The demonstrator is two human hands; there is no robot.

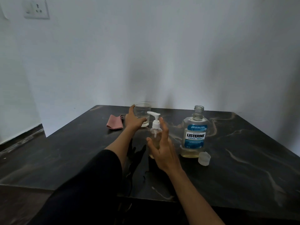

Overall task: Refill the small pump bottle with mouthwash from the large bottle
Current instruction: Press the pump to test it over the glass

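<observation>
The small clear pump bottle (pixel 155 129) stands upright mid-table with its white pump head fitted. My right hand (pixel 162 148) is spread open just in front of it, fingers apart, partly covering its lower body. My left hand (pixel 132 120) is wrapped around the clear drinking glass (pixel 143 113) behind the pump bottle. The large Listerine bottle (pixel 194 133) stands to the right, uncapped, with a little yellowish liquid at the bottom. Its clear cap (pixel 204 158) lies on the table at its right front.
A folded pink cloth (pixel 114 122) lies at the back left of the dark marbled table (pixel 243 159). A white wall rises right behind the table. The table's front edge is close to my body.
</observation>
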